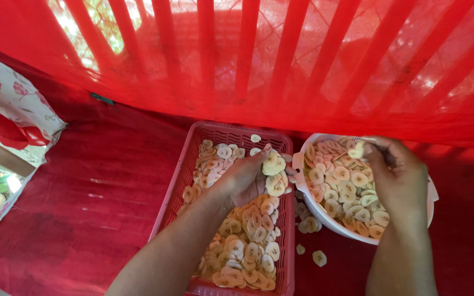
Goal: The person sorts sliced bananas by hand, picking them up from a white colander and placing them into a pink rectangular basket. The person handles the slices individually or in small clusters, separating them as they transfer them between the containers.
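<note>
Head view: loose slices (309, 223) lie on the red cloth (83, 208); left hand (245, 178) grasps banana slices (274, 175) over the pink basket (179, 181), right hand (396, 178) pinches slices (356, 150) above the white bowl (303, 189). More could slip into the gap between containers.

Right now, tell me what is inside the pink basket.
The pink basket holds pale round fruit slices, spread in a layer over most of its floor. The left hand holds a few more slices above them. The hand and forearm hide whatever lies beneath them.
</note>
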